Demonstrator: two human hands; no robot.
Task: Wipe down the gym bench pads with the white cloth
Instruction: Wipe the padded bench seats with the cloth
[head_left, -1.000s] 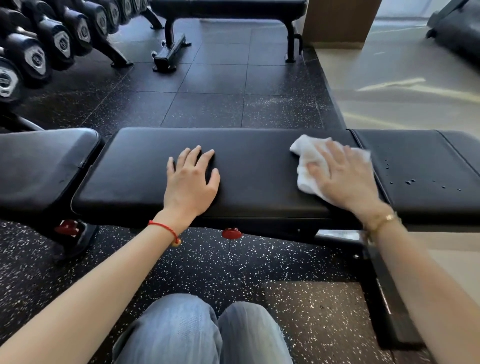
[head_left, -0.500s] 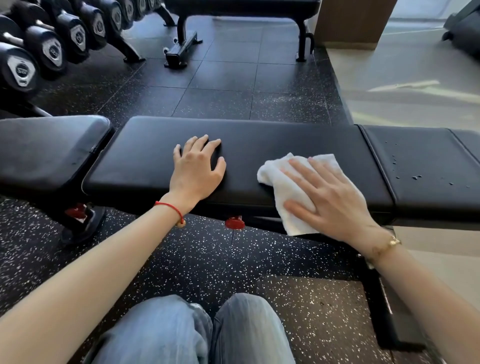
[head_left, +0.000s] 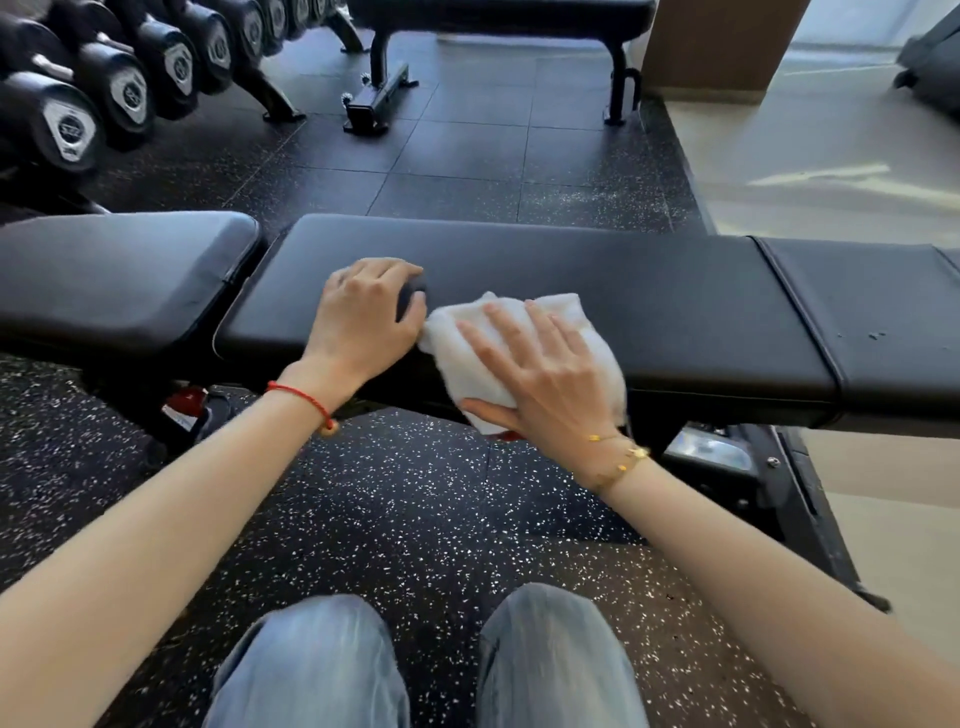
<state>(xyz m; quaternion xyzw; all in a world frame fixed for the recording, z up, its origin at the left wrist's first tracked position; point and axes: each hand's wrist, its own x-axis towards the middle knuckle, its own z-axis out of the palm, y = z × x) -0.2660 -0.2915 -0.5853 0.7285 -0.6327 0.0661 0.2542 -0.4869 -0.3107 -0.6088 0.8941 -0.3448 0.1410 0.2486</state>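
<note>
A long black bench pad (head_left: 649, 291) runs across the view in front of me. The white cloth (head_left: 457, 353) lies on its near half and hangs over the front edge. My right hand (head_left: 540, 379) lies flat on the cloth with fingers spread, thumb under its lower edge. My left hand (head_left: 363, 317) rests on the pad just left of the cloth, fingers curled, touching the cloth's left corner. A shorter black pad (head_left: 119, 280) adjoins at the left. Another pad section (head_left: 893, 322) at the right carries small water droplets.
A rack of dumbbells (head_left: 119, 88) stands at the back left. A second black bench (head_left: 498, 21) stands behind on the dark speckled rubber floor. Pale flooring begins at the right. The bench's frame (head_left: 753, 467) sits low at the right, near my knees (head_left: 426, 665).
My right hand has slid the cloth leftward along the pad, from its right end up to my left hand. My left hand's fingers have curled from flat.
</note>
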